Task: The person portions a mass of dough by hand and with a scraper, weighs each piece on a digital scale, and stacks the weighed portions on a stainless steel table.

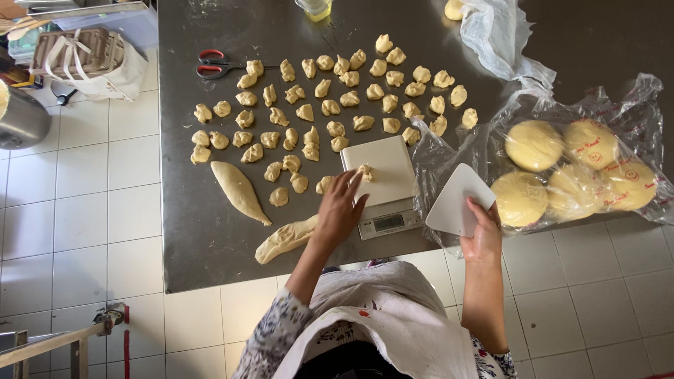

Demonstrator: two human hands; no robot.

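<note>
My left hand [340, 209] reaches onto a white kitchen scale [382, 186], its fingertips touching a small dough piece [365, 172] on the platform. My right hand [483, 235] holds a white plastic dough scraper [458, 200] to the right of the scale. Two long strips of dough lie near the left hand: one [239, 189] to the left, another [284, 240] just under the wrist. Several small cut dough pieces [323, 105] are spread over the steel table [203, 245] beyond the scale.
Clear plastic bags [576, 165] with round yellow dough discs lie at the right. Red-handled scissors [210, 63] sit at the far left of the table, and a glass jar [314, 8] at the far edge. White tiled floor surrounds the table; a bag [91, 63] rests at upper left.
</note>
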